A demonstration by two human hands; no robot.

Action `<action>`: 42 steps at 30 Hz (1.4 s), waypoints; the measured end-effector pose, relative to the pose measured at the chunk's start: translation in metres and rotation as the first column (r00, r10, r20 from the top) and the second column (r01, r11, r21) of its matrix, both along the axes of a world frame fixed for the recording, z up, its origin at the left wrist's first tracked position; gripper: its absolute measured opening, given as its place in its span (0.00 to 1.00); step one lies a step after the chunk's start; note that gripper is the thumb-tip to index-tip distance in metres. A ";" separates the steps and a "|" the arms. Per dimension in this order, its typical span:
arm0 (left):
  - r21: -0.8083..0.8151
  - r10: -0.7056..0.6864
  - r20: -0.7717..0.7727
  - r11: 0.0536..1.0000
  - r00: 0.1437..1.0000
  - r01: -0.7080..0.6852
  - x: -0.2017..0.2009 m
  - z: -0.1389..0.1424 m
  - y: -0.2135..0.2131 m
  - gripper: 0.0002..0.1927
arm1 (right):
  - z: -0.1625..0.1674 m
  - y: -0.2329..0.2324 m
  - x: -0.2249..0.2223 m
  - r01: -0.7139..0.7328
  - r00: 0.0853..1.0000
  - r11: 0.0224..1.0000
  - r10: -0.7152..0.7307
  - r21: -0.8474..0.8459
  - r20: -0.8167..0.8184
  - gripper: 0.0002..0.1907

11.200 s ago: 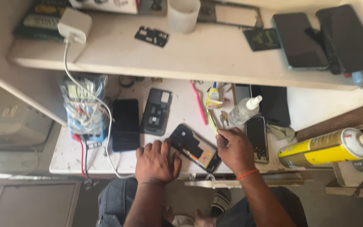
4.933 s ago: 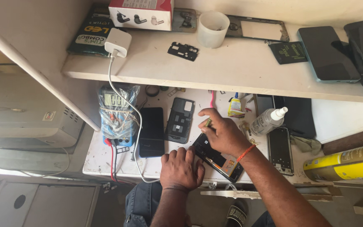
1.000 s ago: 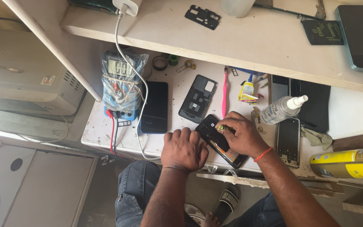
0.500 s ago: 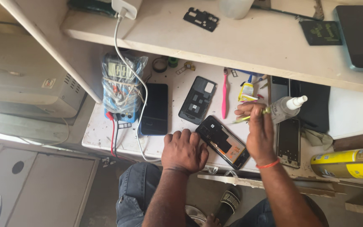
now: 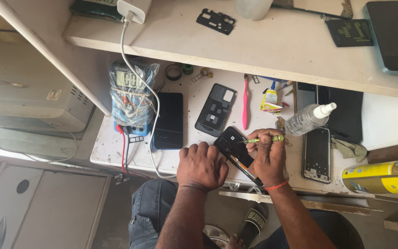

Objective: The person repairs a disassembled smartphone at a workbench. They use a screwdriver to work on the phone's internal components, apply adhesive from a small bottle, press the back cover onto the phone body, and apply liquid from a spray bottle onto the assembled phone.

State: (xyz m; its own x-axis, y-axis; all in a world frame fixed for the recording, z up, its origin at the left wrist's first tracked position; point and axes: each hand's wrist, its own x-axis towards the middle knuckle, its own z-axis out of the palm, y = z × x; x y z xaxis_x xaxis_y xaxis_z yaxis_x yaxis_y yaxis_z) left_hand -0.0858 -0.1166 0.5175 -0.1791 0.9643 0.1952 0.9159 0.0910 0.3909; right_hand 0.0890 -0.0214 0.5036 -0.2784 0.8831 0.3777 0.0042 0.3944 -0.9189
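The left hand (image 5: 202,165) is lying flat on the bench (image 5: 111,143), fingers slightly spread and curled a little, their tips pressing against the left edge of the opened phone (image 5: 232,148) to steady it. The phone is lying tilted on the bench's front part, between the two hands, its dark inside facing up.

The right hand (image 5: 267,159) is sitting over the phone's lower right end, fingers bunched together and pinching a green-handled screwdriver (image 5: 263,139). The tool is lying nearly level, its thin tip pointing left and meeting the phone's upper part; the handle's end is sticking out past the knuckles to the right. A red band (image 5: 276,186) is circling the right wrist.

Just above the phone a grey back cover (image 5: 215,109) and a pink toothbrush (image 5: 244,102) are lying side by side. A spray bottle (image 5: 307,118) is resting near the right hand, with a phone frame (image 5: 317,154) just beside that hand. A black phone (image 5: 168,120) and a wrapped multimeter (image 5: 131,97) are lying further left, well apart from the left hand.
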 end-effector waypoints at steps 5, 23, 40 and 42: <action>-0.004 0.005 -0.012 1.000 1.000 -0.005 0.000 -0.001 0.000 0.18 | 0.000 0.001 -0.001 -0.021 1.000 0.997 0.021 -0.073 0.009 0.17; -0.009 -0.001 -0.003 1.000 1.000 0.001 0.000 0.002 -0.001 0.18 | 0.009 0.001 -0.004 0.035 0.997 0.992 -0.027 -0.125 0.067 0.16; -0.015 0.002 -0.009 1.000 1.000 -0.003 0.001 -0.001 -0.001 0.18 | 0.010 0.001 -0.002 0.035 0.995 0.993 -0.024 -0.117 0.098 0.16; -0.011 -0.002 -0.011 1.000 1.000 0.002 0.001 -0.001 -0.001 0.18 | 0.009 0.002 -0.003 0.033 0.993 0.995 -0.022 -0.091 0.118 0.15</action>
State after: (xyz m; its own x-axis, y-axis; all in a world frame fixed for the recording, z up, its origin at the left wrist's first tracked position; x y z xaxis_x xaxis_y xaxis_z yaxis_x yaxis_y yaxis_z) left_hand -0.0853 -0.1171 0.5163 -0.1755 0.9666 0.1867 0.9202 0.0936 0.3802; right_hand 0.0865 -0.0197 0.5129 -0.2908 0.9206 0.2608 0.1230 0.3062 -0.9440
